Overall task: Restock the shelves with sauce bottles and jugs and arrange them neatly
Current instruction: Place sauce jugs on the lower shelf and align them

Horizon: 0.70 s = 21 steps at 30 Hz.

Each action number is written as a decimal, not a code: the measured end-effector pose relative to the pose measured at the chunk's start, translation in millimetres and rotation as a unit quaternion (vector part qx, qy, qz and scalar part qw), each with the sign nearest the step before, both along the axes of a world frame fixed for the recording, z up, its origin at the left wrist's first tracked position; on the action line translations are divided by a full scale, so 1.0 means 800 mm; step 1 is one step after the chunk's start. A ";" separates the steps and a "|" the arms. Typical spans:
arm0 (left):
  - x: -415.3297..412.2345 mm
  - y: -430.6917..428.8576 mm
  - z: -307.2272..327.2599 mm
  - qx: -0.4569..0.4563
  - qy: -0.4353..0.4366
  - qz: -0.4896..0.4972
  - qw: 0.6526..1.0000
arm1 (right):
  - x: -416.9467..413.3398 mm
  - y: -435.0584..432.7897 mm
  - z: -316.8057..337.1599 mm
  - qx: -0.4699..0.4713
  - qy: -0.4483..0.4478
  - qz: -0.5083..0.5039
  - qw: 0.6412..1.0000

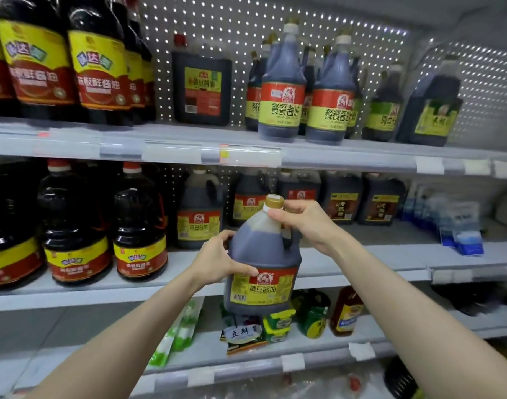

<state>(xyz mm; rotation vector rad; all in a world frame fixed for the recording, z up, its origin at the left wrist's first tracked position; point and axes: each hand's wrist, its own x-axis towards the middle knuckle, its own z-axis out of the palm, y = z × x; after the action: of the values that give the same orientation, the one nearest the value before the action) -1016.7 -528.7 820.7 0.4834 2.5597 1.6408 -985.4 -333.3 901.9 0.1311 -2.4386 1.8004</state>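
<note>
Left hand [217, 260] grips the side of the dark, gold-capped plastic sauce jug [263, 254]; right hand [304, 223] curls its fingers round the neck. Best set it upright, label forward, on the grey middle shelf [390, 237].

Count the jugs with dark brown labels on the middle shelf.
2. Both stand side by side toward the right of the middle shelf: the left jug and the right jug. Others may be hidden behind them.
</note>
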 end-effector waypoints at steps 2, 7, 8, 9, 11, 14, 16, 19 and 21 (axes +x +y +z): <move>-0.023 0.012 -0.001 0.003 -0.001 0.004 1.000 | -0.025 0.008 -0.001 -0.007 -0.006 -0.005 1.000; -0.085 0.043 -0.008 -0.010 -0.009 0.041 0.999 | -0.095 0.033 -0.011 -0.011 0.001 0.002 1.000; -0.094 0.049 -0.008 -0.013 -0.011 0.051 0.999 | -0.111 0.039 -0.016 -0.006 0.000 0.005 1.000; -0.102 0.052 -0.008 -0.017 -0.018 0.063 0.998 | -0.121 0.041 -0.018 -0.013 -0.002 0.001 1.000; -0.120 0.065 -0.008 -0.017 -0.039 0.088 0.995 | -0.150 0.051 -0.023 -0.038 -0.017 -0.011 0.999; -0.144 0.080 -0.008 -0.012 -0.079 0.104 0.991 | -0.190 0.066 -0.026 -0.021 -0.009 -0.003 1.000; -0.156 0.083 -0.013 0.005 -0.099 0.101 0.990 | -0.209 0.072 -0.030 0.015 0.010 0.009 1.000; -0.166 0.084 -0.026 0.039 -0.096 0.099 0.990 | -0.223 0.076 -0.037 0.025 0.031 0.041 0.998; -0.167 0.086 -0.036 0.072 -0.080 0.090 0.990 | -0.226 0.079 -0.042 0.012 0.026 0.047 0.998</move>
<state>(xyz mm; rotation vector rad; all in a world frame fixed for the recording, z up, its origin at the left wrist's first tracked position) -1150.3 -460.0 791.9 0.1226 2.4420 1.8492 -1166.0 -270.2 868.0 0.2954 -2.4569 1.7818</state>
